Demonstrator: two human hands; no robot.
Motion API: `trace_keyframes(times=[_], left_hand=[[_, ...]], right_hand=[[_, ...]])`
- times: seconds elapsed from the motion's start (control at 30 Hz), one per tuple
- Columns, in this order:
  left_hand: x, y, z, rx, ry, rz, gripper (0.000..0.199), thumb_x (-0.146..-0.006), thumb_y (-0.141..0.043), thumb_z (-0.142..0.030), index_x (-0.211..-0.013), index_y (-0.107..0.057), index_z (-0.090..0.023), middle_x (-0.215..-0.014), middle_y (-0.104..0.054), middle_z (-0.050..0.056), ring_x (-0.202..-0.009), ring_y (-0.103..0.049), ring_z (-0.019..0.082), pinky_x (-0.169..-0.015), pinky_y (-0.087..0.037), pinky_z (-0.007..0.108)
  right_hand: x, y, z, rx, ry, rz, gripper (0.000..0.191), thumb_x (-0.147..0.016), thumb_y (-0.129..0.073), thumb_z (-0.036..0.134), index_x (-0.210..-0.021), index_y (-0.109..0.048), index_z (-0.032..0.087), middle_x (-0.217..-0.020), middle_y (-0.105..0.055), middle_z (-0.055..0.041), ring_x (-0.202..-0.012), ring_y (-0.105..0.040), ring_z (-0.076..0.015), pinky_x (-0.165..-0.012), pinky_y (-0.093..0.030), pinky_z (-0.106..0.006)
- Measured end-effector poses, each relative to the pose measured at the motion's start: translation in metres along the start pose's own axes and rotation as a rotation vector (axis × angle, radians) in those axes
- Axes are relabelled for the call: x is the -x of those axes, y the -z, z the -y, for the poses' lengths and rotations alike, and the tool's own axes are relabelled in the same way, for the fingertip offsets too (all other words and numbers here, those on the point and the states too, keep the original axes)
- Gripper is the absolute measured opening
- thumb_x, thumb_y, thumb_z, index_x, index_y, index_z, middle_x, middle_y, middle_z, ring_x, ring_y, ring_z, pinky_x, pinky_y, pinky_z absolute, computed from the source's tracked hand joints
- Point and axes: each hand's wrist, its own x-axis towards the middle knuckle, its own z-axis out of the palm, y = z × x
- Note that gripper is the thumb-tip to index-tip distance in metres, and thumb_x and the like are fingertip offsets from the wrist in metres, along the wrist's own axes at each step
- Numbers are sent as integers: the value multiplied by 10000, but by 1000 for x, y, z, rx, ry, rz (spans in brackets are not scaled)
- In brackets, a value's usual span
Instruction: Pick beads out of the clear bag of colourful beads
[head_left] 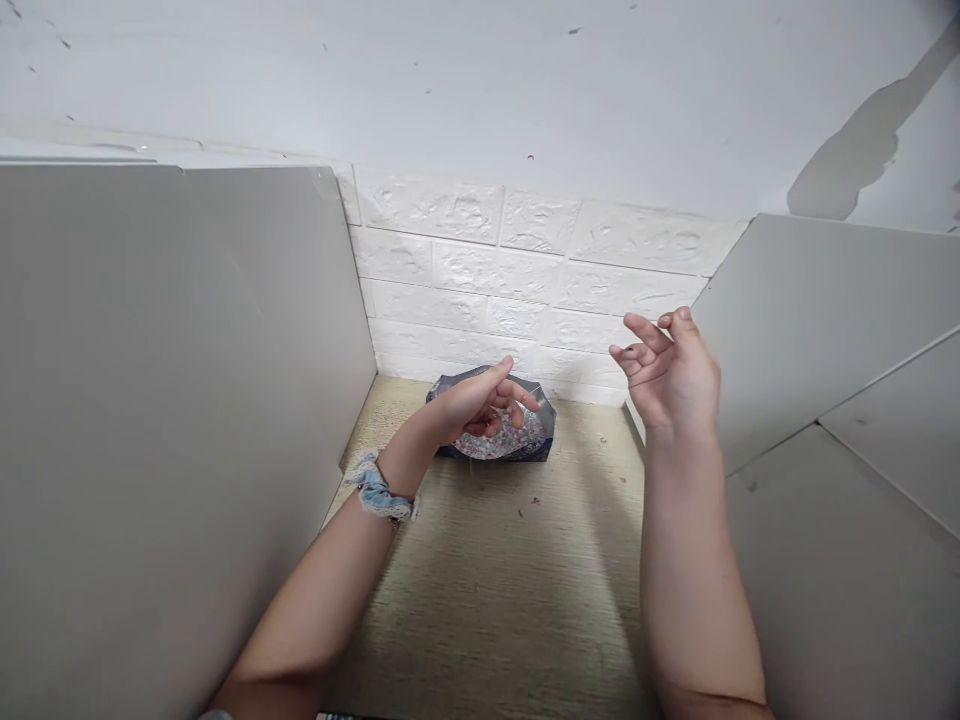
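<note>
An opened dark blue and silver bag (510, 440) with small speckled, multicoloured bits inside rests on the wood-grain surface (495, 600), close to the back wall. Over its mouth is my left hand (487, 402), fingers apart and slightly curled, holding nothing; whether it touches the bag I cannot tell. A light blue and white scrunchie (382, 490) circles my left wrist. My right hand (667, 370) is raised to the right of the bag, its palm turned inward and its loosely bent fingers apart, with nothing in them.
Grey-white panels stand at the left (172, 400) and right (825, 330). Behind the bag is a white brick-patterned wall (465, 270), with a plain white wall part above it. A few small crumbs (535, 501) lie on the surface in front of the bag.
</note>
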Motion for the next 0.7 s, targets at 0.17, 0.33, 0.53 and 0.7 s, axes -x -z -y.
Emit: trace_keyframes(times=[0.17, 0.33, 0.53, 0.7], left_hand=[[1, -1, -1, 3, -11, 12, 594, -742, -269, -649, -755, -600, -155, -654, -532, 25, -364, -315, 41, -355, -106, 213], [3, -1, -4, -12, -30, -6, 453, -767, -357, -549, -725, -566, -150, -618, -493, 11, -362, -300, 35, -346, -99, 217], [7, 3, -6, -22, -105, -18, 294, -749, -470, -437, -682, -509, -154, -560, -411, -18, -358, -237, 22, -353, -92, 213], [14, 2, -11, 28, -156, -16, 263, -753, -485, -411, -668, -480, -162, -512, -266, -47, -367, -175, 23, -355, -68, 210]], right_hand=[[-3, 14, 4, 36, 31, -104, 251, -788, -457, 429, -745, -421, 184, -1017, -581, -51, -612, -597, -93, -656, -501, -290], [-9, 26, 0, 122, 103, -241, 257, -798, -422, 442, -844, -434, 189, -1143, -506, -74, -986, -550, -169, -730, -481, -332], [-8, 22, -1, 538, 489, -503, 186, -795, -453, 335, -684, -467, 187, -1128, -500, -66, -1177, -377, -182, -932, -340, -415], [8, -1, 8, 693, 503, -332, 174, -815, -432, 300, -693, -477, 184, -1217, -449, -53, -1226, -296, -197, -972, -248, -470]])
